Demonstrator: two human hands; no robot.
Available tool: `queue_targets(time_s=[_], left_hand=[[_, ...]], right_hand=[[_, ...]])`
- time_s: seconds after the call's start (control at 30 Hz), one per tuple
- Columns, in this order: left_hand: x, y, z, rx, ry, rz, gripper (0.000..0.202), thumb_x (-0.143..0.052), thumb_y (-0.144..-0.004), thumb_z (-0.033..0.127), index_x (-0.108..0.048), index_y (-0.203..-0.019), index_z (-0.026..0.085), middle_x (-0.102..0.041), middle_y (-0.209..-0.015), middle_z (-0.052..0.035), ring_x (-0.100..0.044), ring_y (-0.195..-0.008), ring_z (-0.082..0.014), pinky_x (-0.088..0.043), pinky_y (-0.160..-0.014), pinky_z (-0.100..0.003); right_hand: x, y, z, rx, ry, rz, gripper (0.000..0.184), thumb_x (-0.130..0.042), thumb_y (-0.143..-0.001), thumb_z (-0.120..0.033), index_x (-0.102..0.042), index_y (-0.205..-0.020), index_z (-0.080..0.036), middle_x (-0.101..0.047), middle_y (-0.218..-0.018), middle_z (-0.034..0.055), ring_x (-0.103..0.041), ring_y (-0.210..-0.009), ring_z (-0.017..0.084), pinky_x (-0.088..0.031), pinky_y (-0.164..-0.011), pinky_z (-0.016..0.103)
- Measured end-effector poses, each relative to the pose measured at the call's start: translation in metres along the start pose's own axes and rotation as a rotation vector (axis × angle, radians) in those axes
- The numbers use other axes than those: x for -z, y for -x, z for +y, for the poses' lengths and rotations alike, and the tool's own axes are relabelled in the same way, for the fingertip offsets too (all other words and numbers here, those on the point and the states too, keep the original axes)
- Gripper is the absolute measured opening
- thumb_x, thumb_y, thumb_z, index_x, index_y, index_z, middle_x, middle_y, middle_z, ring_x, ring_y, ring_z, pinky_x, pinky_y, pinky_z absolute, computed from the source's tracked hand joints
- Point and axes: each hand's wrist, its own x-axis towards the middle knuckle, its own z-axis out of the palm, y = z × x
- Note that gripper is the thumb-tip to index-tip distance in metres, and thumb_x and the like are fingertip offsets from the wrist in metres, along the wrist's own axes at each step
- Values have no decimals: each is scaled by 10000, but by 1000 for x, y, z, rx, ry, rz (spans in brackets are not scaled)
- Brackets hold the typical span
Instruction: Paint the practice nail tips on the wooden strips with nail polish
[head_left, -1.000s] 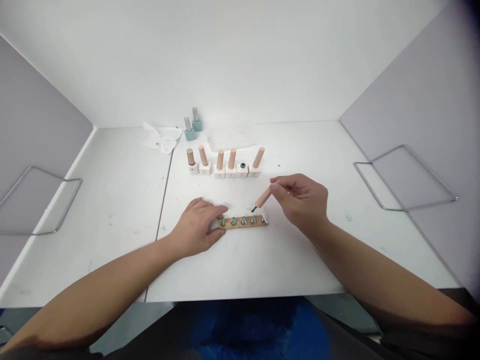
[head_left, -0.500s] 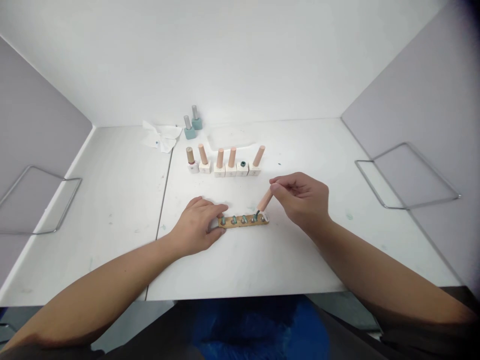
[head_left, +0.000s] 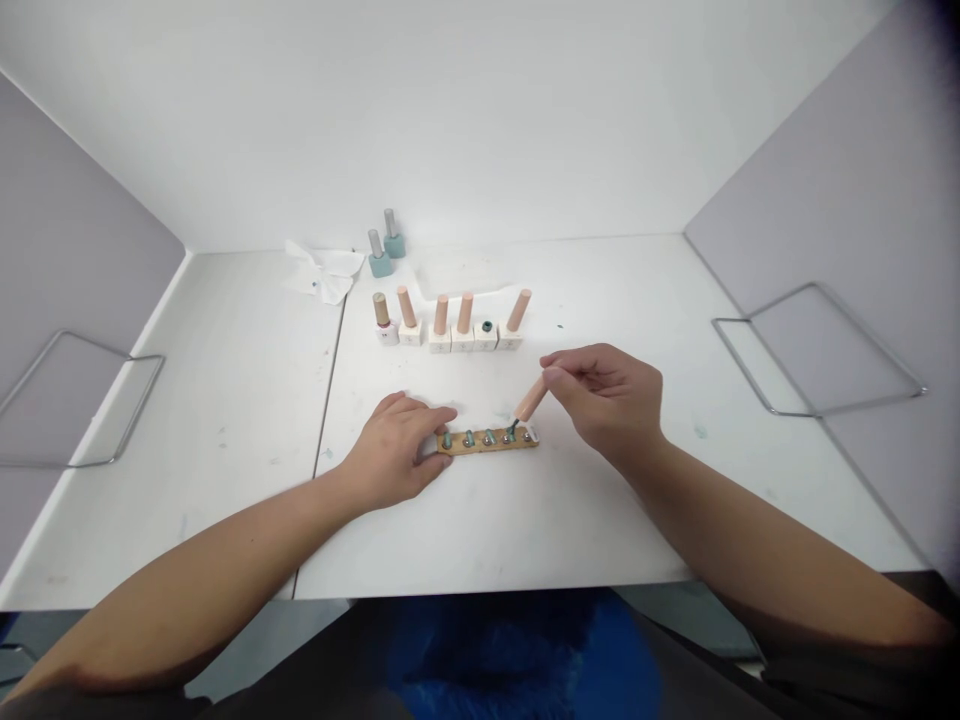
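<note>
My right hand (head_left: 611,398) pinches the pink cap of a nail polish brush (head_left: 531,400), its dark tip touching a nail tip near the right end of a wooden strip (head_left: 487,449). Several nail tips sit in a row on this strip, most showing green polish. My left hand (head_left: 397,450) grips the strip's left end between thumb and fingers. Behind the strip, an uncapped white polish bottle (head_left: 486,336) shows dark green at its neck. It stands in a row with capped bottles, among them a pink-capped bottle (head_left: 514,320) on its right.
Two teal bottles (head_left: 380,262) with silver caps stand at the back left, beside a crumpled white tissue (head_left: 324,272). A clear tray (head_left: 465,275) lies behind the bottle row. Bent wire stands (head_left: 814,415) are at both sides, along grey side panels.
Hardly anything differs. The brush stays at the same nail tip, and my left hand keeps its place on the strip.
</note>
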Motion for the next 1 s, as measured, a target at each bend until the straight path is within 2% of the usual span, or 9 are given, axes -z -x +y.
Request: queue_targets(time_s=[0.13,0.3,0.43,0.57,0.77,0.9,1.0], left_hand=[[0,0,0,4,3,-1,394,-609,-772,206,-516,-1155,196,-690,-947,-34,-571,-875,-230,-394,-919,-460],[0,0,0,13,8,-12,407,-612,-766,205,-519,-1162,198,-690,-948,-39,-576,-878,-232,-393,-918,-466],[0,-1,1,13,7,-9,402,-611,-763,200,-523,-1156,196,-692,-944,-37,-580,-867,-228,-396,-920,-464],[0,0,1,11,4,-3,399,-612,-766,198,-522,-1155,193,-694,-947,-36,-580,-882,-230,-394,-927,-466],[-1,0,-1,0,0,-5,401,-613,-768,208,-520,-1157,193,-692,-947,-42,-579,-877,-228,-396,-927,-464],[0,0,0,3,-3,-11,395,-602,-777,217,-517,-1162,200,-692,-951,-37,-584,-872,-230,-397,-925,-473],[0,0,0,6,-4,-8,387,-599,-783,224,-517,-1160,204,-692,-954,-35,-585,-875,-234,-394,-928,-478]], right_hand=[[-1,-1,2,-32,48,20,52,-657,-744,-194,-646,-710,-232,-693,-753,4,-680,-748,176,-578,-695,358],[0,-2,2,8,-3,58,77,-651,-747,-166,-647,-726,-240,-691,-759,5,-686,-792,187,-574,-727,370],[1,0,1,34,-56,31,95,-649,-742,-150,-640,-710,-239,-680,-730,1,-682,-770,182,-570,-697,354],[1,1,2,37,19,-8,78,-654,-739,-169,-637,-697,-233,-683,-724,-1,-685,-765,188,-568,-671,350],[2,-1,2,42,16,77,74,-652,-744,-167,-644,-714,-234,-685,-748,9,-689,-800,198,-575,-717,371],[2,0,3,96,-42,31,85,-645,-747,-166,-638,-718,-246,-672,-703,0,-685,-788,201,-572,-696,374],[2,1,3,119,7,4,86,-658,-734,-173,-632,-705,-249,-676,-705,-4,-684,-778,204,-569,-691,383]])
